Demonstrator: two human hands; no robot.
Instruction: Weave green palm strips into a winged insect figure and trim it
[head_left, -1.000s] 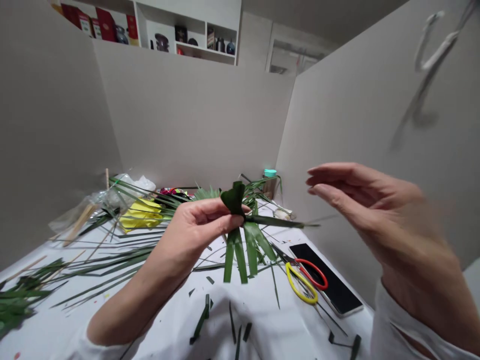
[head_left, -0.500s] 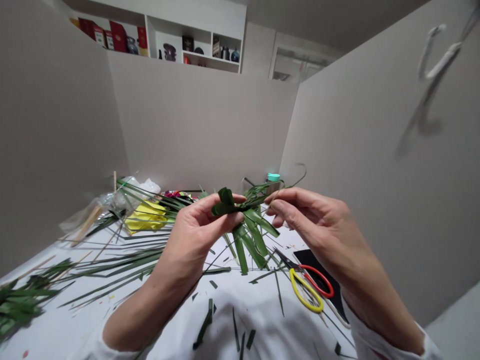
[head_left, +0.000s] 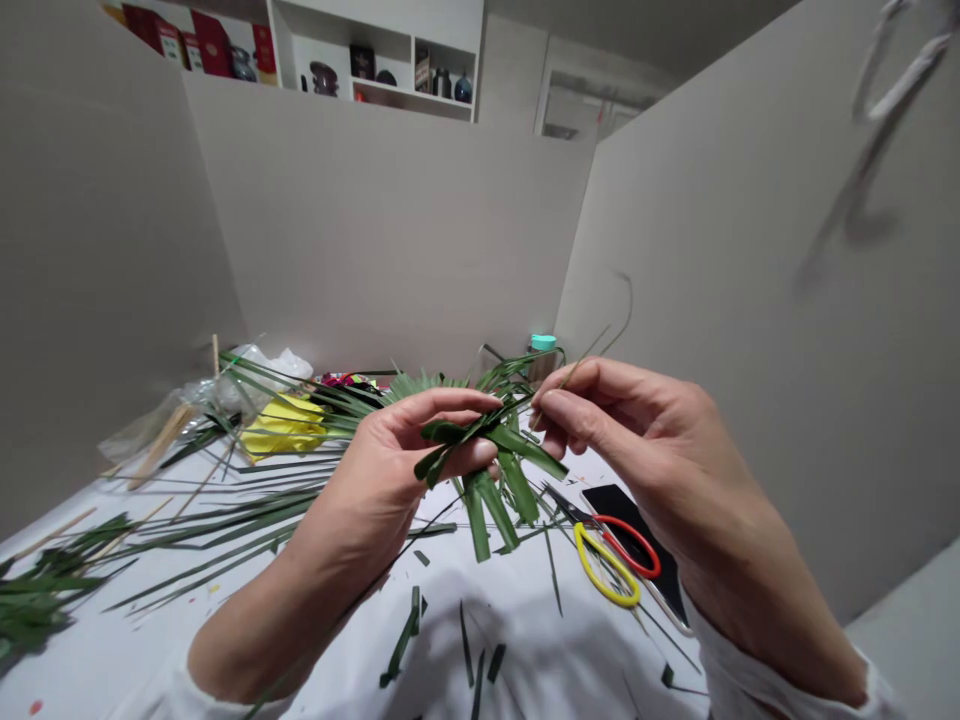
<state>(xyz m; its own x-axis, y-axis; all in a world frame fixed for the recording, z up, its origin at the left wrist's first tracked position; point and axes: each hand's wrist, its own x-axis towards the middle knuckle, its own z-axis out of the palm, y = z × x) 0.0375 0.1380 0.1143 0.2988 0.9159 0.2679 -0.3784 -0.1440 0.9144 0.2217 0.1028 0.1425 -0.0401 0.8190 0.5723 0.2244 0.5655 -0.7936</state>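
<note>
"Starting at the hands, what is held?"

"The left hand (head_left: 386, 455) grips a folded green leaf piece (head_left: 525, 452) between thumb and fingers, above the worktop (head_left: 570, 640); its flat strips fan downward. The right hand (head_left: 637, 430) pinches a thin strand (head_left: 592, 347) close by, its loose end rising. Whether its fingertips touch the leaf piece, I cannot tell."

"And around them?"

"Below the right hand, scissors (head_left: 589, 521) with red and yellow handles partly overlap a dark phone (head_left: 611, 503). Leaf cuttings (head_left: 403, 638) lie nearer the wearer. Farther left sits a yellow crumpled item (head_left: 285, 428); at the back, a turquoise-lidded container (head_left: 543, 342)."
</note>
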